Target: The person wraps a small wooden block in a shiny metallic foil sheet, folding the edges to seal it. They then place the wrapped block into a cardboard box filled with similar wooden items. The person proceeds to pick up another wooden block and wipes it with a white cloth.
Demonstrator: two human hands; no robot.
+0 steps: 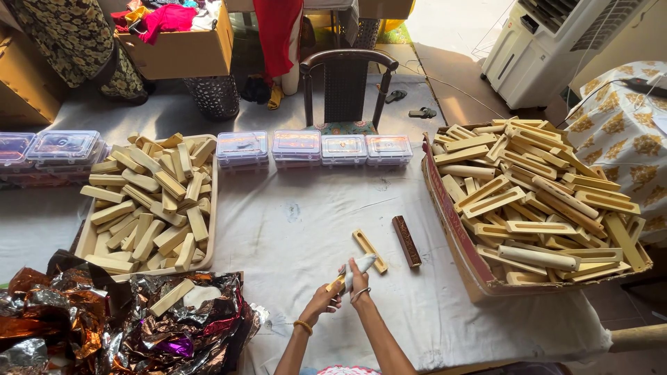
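The pale, white-wrapped wooden stick (356, 269) sits at six o'clock on the white-clothed table (292, 236) — both hands close on it, the right hand (358, 278) gripping its upper part, the left hand (325, 297) pinching its lower end. Best to keep it steady and turn slowly. At twelve o'clock of it lie a slotted pale wooden frame (369, 250) and a dark brown bar (406, 241).

A home packing workshop: cloth-covered table (292, 229), cardboard box (458, 243) of wooden moulds (heaped), stacked plastic containers (316, 147).

Dark chair (345, 83), perhaps concrete floor (451, 28)
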